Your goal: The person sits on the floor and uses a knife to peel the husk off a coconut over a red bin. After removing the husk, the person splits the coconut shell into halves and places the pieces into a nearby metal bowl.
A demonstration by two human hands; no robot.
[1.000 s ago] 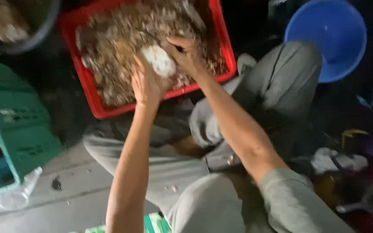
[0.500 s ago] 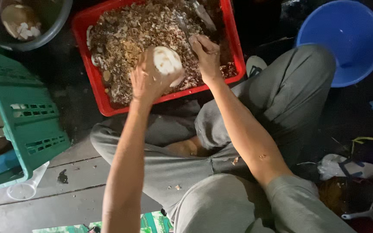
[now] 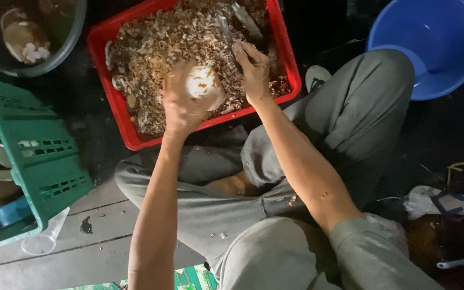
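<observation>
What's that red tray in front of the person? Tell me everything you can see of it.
The red tray is a shallow rectangular bin that looks like plastic, lying on the dark floor at a slight angle. It is heaped with brown and pale shavings. The left hand holds a white round lump over it; the right hand grips a tool above the heap.

Looking like a dim home work yard: sitting cross-legged on plank floor (image 3: 103,220) among red crate (image 3: 291,70), green basket (image 3: 44,161), blue basin (image 3: 436,48).

A blue basin (image 3: 430,48), green crate (image 3: 33,161) and dark bucket (image 3: 65,48) stand nearby.
</observation>
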